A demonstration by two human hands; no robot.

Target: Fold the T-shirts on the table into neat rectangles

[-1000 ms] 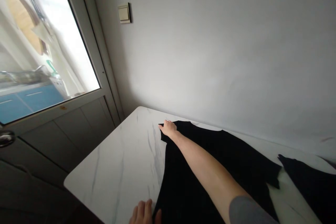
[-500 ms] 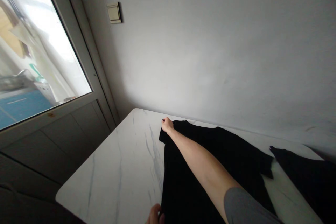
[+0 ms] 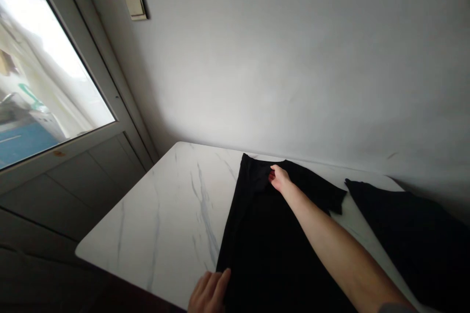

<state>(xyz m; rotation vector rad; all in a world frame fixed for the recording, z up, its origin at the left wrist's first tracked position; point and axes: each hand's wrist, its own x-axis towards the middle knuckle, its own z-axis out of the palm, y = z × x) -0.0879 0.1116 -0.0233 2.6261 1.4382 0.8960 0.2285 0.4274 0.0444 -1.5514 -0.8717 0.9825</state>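
A black T-shirt [image 3: 279, 244] lies spread on a white marbled table [image 3: 154, 215], its left side folded inward in a long strip. My right hand [image 3: 279, 177] reaches across the shirt and pinches the folded-over sleeve near the neckline. Down at the bottom of the view, my left hand [image 3: 210, 291] is closed on the shirt's left edge near the hem, fingers together. The hem itself runs out of view. The other sleeve lies flat toward the right.
A second dark garment [image 3: 407, 225] covers the table's right part. Behind the table rises a grey wall [image 3: 279, 68] with a light switch [image 3: 135, 4]. On the left stands a door [image 3: 106, 156] with a glass pane.
My right hand has carried the left sleeve inward to the right, folding the shirt's left side over. My left hand has come further into view at the lower edge. The view has shifted right.
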